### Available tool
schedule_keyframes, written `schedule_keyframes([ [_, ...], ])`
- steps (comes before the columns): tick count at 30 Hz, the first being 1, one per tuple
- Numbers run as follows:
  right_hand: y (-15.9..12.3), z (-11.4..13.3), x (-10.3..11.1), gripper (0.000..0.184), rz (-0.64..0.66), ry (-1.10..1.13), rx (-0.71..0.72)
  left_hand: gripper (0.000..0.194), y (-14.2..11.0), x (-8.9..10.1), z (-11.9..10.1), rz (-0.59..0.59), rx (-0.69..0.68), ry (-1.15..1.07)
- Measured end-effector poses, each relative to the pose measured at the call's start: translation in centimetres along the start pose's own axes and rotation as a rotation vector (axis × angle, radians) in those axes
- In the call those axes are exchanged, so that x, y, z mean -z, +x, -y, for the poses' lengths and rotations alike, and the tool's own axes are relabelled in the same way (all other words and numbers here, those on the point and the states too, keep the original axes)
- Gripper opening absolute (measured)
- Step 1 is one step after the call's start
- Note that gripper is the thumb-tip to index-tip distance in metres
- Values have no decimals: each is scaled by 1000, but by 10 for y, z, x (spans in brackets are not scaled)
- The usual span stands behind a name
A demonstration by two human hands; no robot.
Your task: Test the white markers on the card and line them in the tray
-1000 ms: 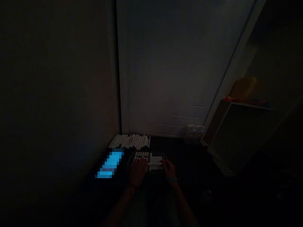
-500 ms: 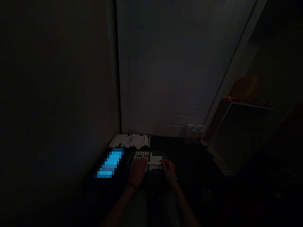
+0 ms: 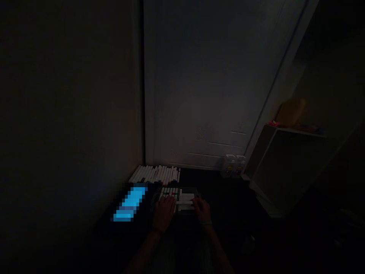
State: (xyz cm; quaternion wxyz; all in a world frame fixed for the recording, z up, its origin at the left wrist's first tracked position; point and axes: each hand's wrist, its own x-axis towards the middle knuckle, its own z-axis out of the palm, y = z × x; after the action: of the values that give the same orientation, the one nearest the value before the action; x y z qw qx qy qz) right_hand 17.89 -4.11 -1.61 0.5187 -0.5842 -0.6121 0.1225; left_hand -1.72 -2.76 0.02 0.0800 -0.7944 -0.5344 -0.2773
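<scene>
In the dim head view, my right hand (image 3: 203,211) pinches one end of a white marker (image 3: 184,203), which lies crosswise over the right part of a dark case (image 3: 189,188). My left hand (image 3: 164,214) rests with its fingers laid flat on a row of capped markers (image 3: 169,191) in the case's left part. Green and red bands show on some of them. A whitish panel (image 3: 187,196) shows beneath the held marker. Behind the case, several white markers (image 3: 155,174) lie side by side on the dark tabletop (image 3: 225,198).
A glowing blue, pixelated rectangle (image 3: 131,202) lies left of the case. Two clear containers (image 3: 234,167) stand at the back right by a pale upright panel (image 3: 199,95). To the right is a shelf unit (image 3: 273,167) with an orange object (image 3: 291,111) on top.
The whole scene sits slightly lower in view, as the camera has tilted a little. Both hands keep nearly the same place at the case, and the right still holds the marker.
</scene>
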Motion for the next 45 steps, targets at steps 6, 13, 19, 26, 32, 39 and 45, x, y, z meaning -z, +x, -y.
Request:
schedule_keyframes([
  [6, 1, 2, 1, 30, 10, 38, 10, 27, -2, -1, 4, -40, -37, -57],
  [13, -1, -2, -3, 32, -16, 83, -4, 30, -11, -10, 0, 21, 70, -292],
  [19, -1, -5, -3, 35, -39, 36, -32, 32, -1, 1, -4, 106, 9, -277],
  [26, -1, -6, -7, 29, -19, -85, 19, 32, 10, -11, 12, 33, 24, -217],
  [32, -1, -2, -6, 28, -4, -107, 32, 31, 7, -11, 13, 38, 30, -208],
  [39, -1, -5, -8, 29, -26, -84, 13, 29, 5, -3, 8, 87, 56, -160],
  [45, 0, -8, -9, 31, -18, -94, -17, 29, 4, 3, 7, 56, -19, -182],
])
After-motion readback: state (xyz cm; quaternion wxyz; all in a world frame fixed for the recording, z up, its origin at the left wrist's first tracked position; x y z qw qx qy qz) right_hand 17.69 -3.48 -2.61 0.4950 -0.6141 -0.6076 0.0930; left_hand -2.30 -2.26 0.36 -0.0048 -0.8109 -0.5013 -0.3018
